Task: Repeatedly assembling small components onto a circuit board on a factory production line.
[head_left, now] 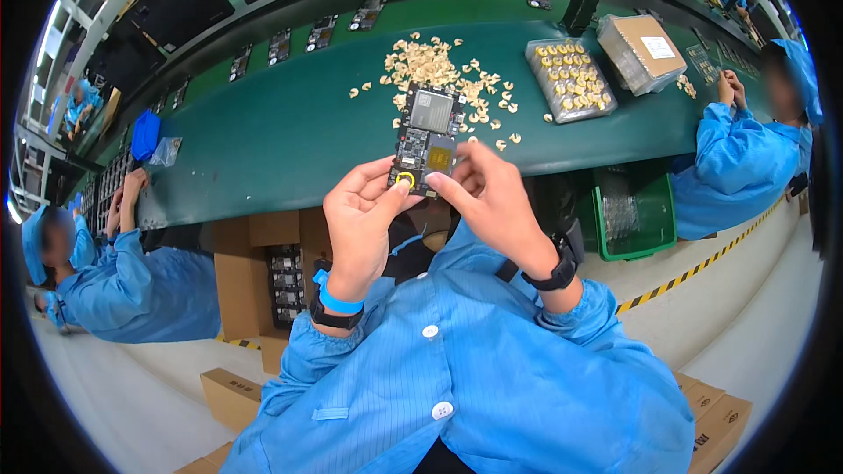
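In the head view, we held a dark, rectangular circuit board (425, 138) over the near part of the long green counter (290, 136), in front of a loose heap of small cream-coloured pieces (421, 61). The face toward us carried a silver metal shield (431, 111) with a pale label, a golden square patch (439, 158), dense tiny parts and a bright yellow ring (405, 180) at the near left corner. The board's long axis ran away from our body, leaning slightly right, its silver end farthest from us. The fingers of our left hand (362, 215) pinched the near left corner, thumb beside the ring; those of our right hand (493, 197) pinched the near right corner, thumb on top. Our left thumb partly covered the ring. The underside and the fingertips beneath were hidden, and fine markings were too small to read.
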`<state>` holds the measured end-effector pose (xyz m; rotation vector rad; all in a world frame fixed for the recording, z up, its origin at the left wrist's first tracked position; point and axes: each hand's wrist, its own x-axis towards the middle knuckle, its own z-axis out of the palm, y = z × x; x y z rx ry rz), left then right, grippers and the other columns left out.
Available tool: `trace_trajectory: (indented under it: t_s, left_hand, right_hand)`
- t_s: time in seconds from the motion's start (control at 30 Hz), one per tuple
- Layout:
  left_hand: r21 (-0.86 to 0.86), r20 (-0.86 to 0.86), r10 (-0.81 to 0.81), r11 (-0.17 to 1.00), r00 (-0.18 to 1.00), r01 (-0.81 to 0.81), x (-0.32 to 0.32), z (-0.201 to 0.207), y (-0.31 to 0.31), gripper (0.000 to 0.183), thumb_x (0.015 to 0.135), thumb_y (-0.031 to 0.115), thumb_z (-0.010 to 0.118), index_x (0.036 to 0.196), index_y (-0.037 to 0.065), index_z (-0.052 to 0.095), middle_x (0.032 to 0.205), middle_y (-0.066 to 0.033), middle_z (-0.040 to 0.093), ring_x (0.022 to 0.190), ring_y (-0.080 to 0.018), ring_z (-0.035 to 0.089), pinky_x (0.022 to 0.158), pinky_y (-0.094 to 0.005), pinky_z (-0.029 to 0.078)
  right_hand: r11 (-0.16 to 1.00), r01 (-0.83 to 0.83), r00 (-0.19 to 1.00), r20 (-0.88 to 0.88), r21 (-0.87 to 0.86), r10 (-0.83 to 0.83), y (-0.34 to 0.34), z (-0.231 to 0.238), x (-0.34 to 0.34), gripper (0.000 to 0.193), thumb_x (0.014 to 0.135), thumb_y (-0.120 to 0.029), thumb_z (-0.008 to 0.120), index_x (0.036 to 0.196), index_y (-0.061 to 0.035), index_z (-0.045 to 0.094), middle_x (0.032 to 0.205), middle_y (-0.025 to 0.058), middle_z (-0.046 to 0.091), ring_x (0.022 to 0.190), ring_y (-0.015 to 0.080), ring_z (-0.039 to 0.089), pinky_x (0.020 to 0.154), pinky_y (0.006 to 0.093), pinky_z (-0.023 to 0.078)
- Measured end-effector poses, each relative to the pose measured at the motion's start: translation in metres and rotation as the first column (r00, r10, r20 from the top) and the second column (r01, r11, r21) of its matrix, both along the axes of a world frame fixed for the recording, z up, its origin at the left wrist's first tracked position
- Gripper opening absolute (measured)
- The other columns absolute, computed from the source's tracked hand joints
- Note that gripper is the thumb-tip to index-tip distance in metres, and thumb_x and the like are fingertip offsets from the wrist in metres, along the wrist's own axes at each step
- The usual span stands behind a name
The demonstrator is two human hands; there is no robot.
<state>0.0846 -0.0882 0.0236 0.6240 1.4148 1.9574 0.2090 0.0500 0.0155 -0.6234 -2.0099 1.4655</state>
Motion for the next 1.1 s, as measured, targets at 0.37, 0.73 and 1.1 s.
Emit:
trace_trajectory:
  t_s: [0.37, 0.73, 1.1]
  left_hand:
    - [-0.026, -0.285, -0.056, 0.998, 0.957, 0.050, -0.103, 0.026, 0.087, 0.047, 0.098, 0.000, 0.065, 0.142, -0.009, 0.051, 0.138, -0.0224, 0.062, 0.124, -0.0286, 0.066, 0.100, -0.0346, 0.056]
    - [-0.149, -0.150, 0.010, 0.988, 0.989, -0.032, -0.217, -0.046, 0.177, 0.028, 0.101, 0.001, 0.057, 0.127, -0.008, 0.061, 0.123, -0.0207, 0.070, 0.101, -0.0248, 0.073, 0.085, -0.0333, 0.060]
    - [-0.098, -0.132, -0.107, 0.991, 0.985, 0.095, -0.191, -0.076, 0.176, 0.016, 0.102, 0.001, 0.058, 0.114, -0.006, 0.066, 0.108, -0.0151, 0.074, 0.088, -0.0186, 0.074, 0.072, -0.0273, 0.057]
  right_hand:
    - [0.998, 0.060, 0.986, 0.156, 0.036, -0.065, 0.258, -0.012, -0.146, 0.026, 0.101, -0.017, 0.068, 0.083, 0.0009, 0.066, 0.067, 0.0011, 0.060, 0.061, 0.0086, 0.054, 0.054, 0.0284, 0.042]
    - [0.727, 0.134, 0.564, 0.552, 0.673, -0.615, 0.403, -0.027, -0.228, 0.051, 0.089, -0.036, 0.081, 0.121, -0.0001, 0.066, 0.121, 0.0238, 0.071, 0.111, 0.0396, 0.071, 0.095, 0.0469, 0.058]
    - [0.632, 0.405, 0.387, 0.503, 0.661, -0.773, 0.472, -0.065, -0.175, 0.050, 0.089, -0.029, 0.074, 0.128, -0.0006, 0.059, 0.134, 0.0235, 0.064, 0.120, 0.0504, 0.063, 0.101, 0.0534, 0.053]
